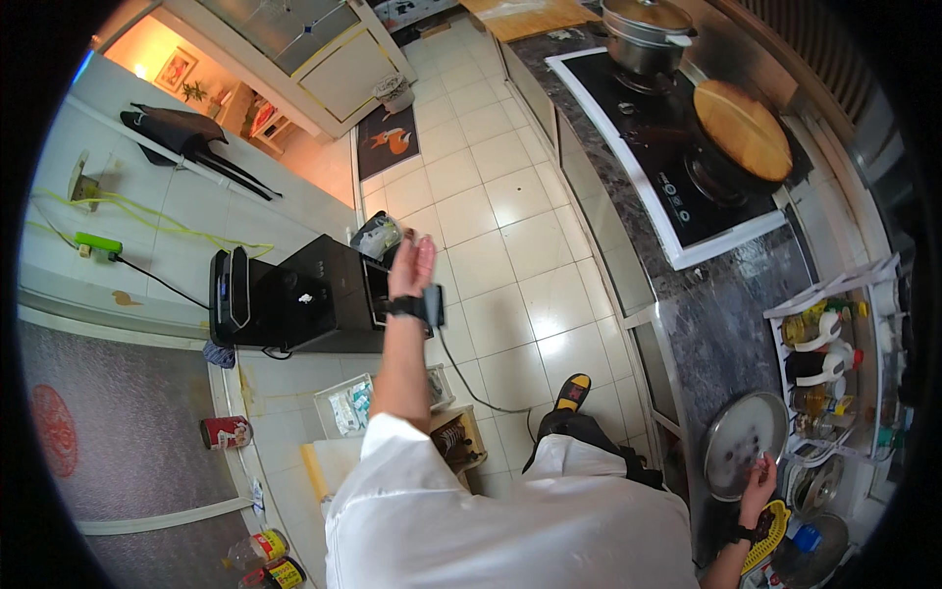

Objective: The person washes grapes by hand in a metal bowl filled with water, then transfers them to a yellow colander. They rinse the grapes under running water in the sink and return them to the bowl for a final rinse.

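Note:
My left hand (pixel 412 263) reaches out over the floor beside the black cabinet, fingers stretched out. Just past its fingertips stands a dark bin (pixel 377 237) lined with a pale plastic bag. A small dark spot shows at the fingertips, too small to identify. On the counter at right, my right hand (pixel 760 482) is at the near rim of a round metal tray (pixel 758 412). Its fingertips are close together over the tray; whether they pinch a small pale thing is unclear. Several small dark round pieces (pixel 739 450) lie on the tray. Beside my right wrist sits a yellow plastic basket (pixel 773 541) with dark red contents.
A black cooktop (pixel 662 162) carries a steel pot (pixel 647 37) and a pan with a wooden lid (pixel 743 131). A white rack (pixel 798 313) of bottles stands behind the tray. A black cabinet (pixel 324 287) is at left. A cable (pixel 478 403) crosses the tiled floor.

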`<action>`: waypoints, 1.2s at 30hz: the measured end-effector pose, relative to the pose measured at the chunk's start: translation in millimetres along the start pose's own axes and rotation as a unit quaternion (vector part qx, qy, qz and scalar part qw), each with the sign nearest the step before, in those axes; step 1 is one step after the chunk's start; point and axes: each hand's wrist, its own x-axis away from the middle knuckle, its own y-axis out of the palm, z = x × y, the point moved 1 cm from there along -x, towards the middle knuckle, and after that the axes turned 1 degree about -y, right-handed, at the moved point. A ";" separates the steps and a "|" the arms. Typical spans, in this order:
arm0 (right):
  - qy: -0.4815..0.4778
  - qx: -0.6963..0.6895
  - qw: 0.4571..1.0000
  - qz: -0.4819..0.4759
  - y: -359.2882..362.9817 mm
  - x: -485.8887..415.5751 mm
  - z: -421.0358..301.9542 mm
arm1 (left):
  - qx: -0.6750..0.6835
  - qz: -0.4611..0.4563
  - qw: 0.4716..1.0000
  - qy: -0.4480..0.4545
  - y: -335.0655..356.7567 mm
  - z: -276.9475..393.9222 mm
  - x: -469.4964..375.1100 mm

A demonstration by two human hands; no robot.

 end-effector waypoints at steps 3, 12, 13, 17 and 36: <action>0.015 0.038 0.999 -0.008 3.3 -9.1 0.5 | -0.045 0.181 0.982 -0.015 -38.7 24.3 -46.5; -0.111 0.315 0.942 -0.036 14.9 -27.9 15.9 | -0.214 -0.186 0.910 -0.303 112.5 -264.8 142.8; -0.100 0.312 0.944 -0.049 17.7 -34.1 19.5 | -0.170 -0.248 0.884 -0.356 138.8 -295.2 175.8; -0.062 0.293 0.951 -0.073 30.5 -54.9 41.5 | -0.187 -0.458 0.766 -0.411 192.9 -399.3 292.2; 0.164 0.036 0.984 -0.059 67.9 -29.2 24.5 | -0.634 -0.144 0.658 -0.380 73.4 -656.3 353.7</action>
